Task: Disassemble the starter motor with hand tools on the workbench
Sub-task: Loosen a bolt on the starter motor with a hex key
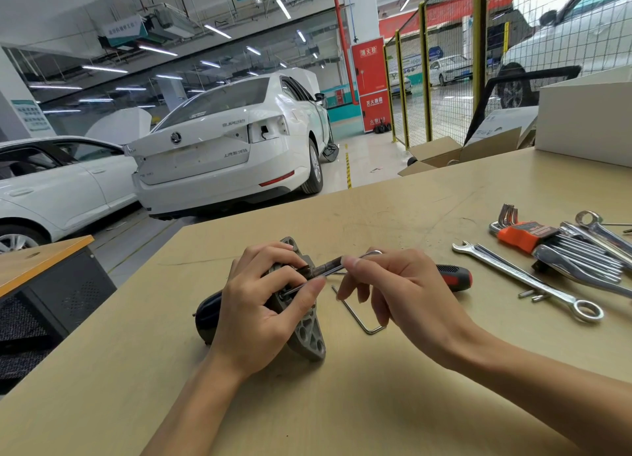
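Your left hand (260,305) and right hand (400,295) are bare, without gloves, rings or watch; both forearms unsleeved.

Counter (393,195): matt tan laminate, scuffed. Starter motor (307,336): dull cast grey metal flange, glossy black body. Spanners (526,277): polished chrome. Screwdriver handle (455,276): red/black plastic. Hex key holder (523,235): orange plastic.

Left hand (260,305) curled, gripping; right hand (393,284) beside it, fingertips pinching
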